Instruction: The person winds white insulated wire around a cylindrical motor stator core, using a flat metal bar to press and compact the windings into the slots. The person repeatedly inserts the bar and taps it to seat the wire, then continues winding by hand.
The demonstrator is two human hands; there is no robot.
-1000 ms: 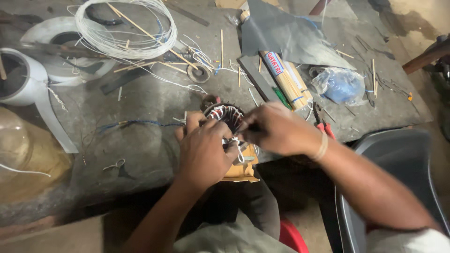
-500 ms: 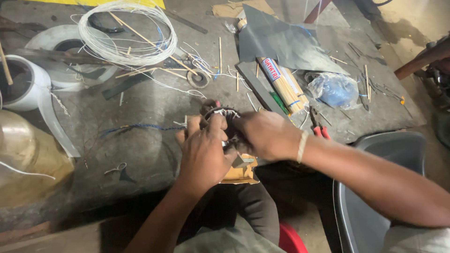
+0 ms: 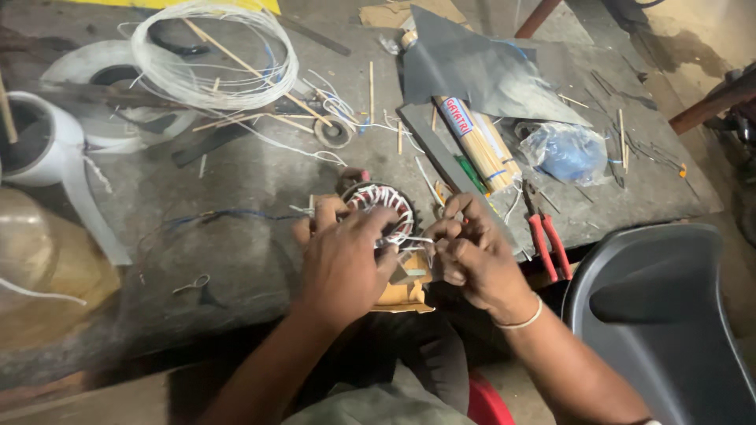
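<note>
The round wound-wire motor stator (image 3: pixel 381 211) lies under the left hand (image 3: pixel 342 264), its fingers (image 3: pixel 376 224) curled over it; the right hand (image 3: pixel 472 256) pinches thin white wires (image 3: pixel 409 240) beside it.

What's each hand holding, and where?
Left hand grips the round wound stator by its near rim; right hand pinches thin white wires leading off it.

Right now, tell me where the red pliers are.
In the head view, the red pliers lie on the table's near edge, right of the right hand, below the blue bag.
</note>
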